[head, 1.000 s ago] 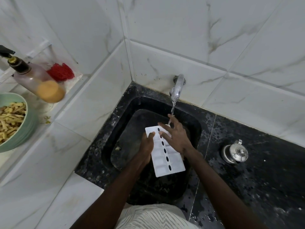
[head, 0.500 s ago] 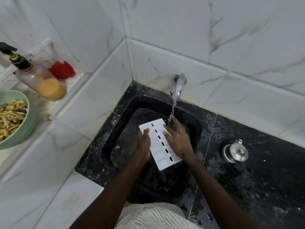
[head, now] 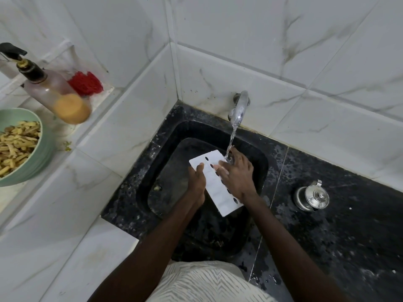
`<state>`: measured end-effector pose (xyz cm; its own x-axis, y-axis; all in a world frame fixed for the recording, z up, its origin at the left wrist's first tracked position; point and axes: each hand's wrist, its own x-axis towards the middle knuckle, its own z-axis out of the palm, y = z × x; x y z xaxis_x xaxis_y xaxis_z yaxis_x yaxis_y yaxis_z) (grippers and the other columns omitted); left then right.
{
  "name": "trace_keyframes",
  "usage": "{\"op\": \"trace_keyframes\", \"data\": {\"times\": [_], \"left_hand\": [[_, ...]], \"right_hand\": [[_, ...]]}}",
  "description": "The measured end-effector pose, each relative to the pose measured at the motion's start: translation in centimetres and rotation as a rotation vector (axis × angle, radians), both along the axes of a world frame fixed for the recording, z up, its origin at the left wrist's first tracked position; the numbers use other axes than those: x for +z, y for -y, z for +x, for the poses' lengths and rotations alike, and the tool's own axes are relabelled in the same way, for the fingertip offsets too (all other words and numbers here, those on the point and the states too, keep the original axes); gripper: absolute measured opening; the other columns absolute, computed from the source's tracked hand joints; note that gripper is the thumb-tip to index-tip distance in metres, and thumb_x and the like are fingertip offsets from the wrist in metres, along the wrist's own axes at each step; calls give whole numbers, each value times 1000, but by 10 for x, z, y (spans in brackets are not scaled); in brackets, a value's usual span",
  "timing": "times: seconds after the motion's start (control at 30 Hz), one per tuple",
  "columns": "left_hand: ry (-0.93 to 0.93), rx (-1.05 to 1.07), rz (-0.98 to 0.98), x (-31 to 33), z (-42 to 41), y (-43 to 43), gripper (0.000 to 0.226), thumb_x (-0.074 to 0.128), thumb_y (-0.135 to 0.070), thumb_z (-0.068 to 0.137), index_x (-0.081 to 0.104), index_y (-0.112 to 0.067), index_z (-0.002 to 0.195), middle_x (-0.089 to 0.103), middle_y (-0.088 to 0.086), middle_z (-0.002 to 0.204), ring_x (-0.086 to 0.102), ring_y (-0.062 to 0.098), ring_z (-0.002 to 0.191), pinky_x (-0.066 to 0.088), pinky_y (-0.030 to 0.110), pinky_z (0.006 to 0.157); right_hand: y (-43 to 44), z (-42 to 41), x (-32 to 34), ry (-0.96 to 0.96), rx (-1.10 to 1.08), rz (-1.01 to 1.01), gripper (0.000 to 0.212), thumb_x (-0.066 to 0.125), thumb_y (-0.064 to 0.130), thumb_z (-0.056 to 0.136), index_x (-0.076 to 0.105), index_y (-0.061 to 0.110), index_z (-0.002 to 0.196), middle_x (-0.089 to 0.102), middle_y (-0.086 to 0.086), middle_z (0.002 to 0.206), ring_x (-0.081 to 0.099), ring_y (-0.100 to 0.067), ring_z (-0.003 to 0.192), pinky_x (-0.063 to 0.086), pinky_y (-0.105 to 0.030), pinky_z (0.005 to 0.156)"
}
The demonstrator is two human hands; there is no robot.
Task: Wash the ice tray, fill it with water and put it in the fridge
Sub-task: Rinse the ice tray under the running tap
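The ice tray (head: pixel 214 188) is held tilted over the sink (head: pixel 172 136), its far end under the running tap (head: pixel 238 107); the left hand (head: pixel 196 182) grips its left edge; the right hand (head: pixel 238 175) lies on it, fingers flat; washing looks underway; filling and the fridge are not yet done.

Left hand (head: pixel 197 182) in a thumb-over grip, right hand (head: pixel 236 174) flat, palm down, forearms converging.

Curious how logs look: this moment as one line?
washing | ice tray over sink | left hand grips its edge | right hand flat on it | tap running
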<state>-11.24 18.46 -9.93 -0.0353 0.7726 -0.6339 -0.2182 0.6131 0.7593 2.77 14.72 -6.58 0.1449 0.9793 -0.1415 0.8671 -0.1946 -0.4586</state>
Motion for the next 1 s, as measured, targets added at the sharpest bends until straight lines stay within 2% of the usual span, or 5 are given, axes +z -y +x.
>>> {"op": "trace_keyframes", "data": {"times": [0.23,0.4,0.57,0.8,1.0], "left_hand": [[-50,18,44,-1,-10,-1,33,49,-24,108,49,-15,139,71,12,121,74,27,99,62,30,65],[-62,1,81,4,-7,-9,35,50,-25,106,52,-15,139,71,12,124,73,27,104,62,39,76],[-80,50,61,1,-14,-9,35,50,-22,107,49,-15,142,70,11,126,71,29,110,60,50,92],[-81,66,29,0,-12,-13,32,50,-22,107,51,-14,138,70,11,126,70,30,111,59,51,95],[-134,169,16,-2,-18,-20,35,49,-19,109,45,-8,142,64,11,128,66,26,106,55,40,88]], "right_hand": [[-1,9,4,-2,49,-15,41,40,57,106,72,39,125,22,-2,169,15,-24,155,9,-54,123],[-7,-10,1,-54,79,-71,50,36,64,104,63,39,139,15,3,171,11,-23,156,7,-60,123],[-7,10,-2,-124,-18,18,30,46,44,106,72,38,120,27,6,160,27,-22,148,17,-58,119],[-10,16,-9,-1,62,-103,42,40,44,108,47,46,150,14,3,169,22,-26,149,20,-61,119],[6,21,-14,-46,51,-71,36,47,39,104,66,43,135,18,8,170,24,-24,151,23,-60,119]]}}
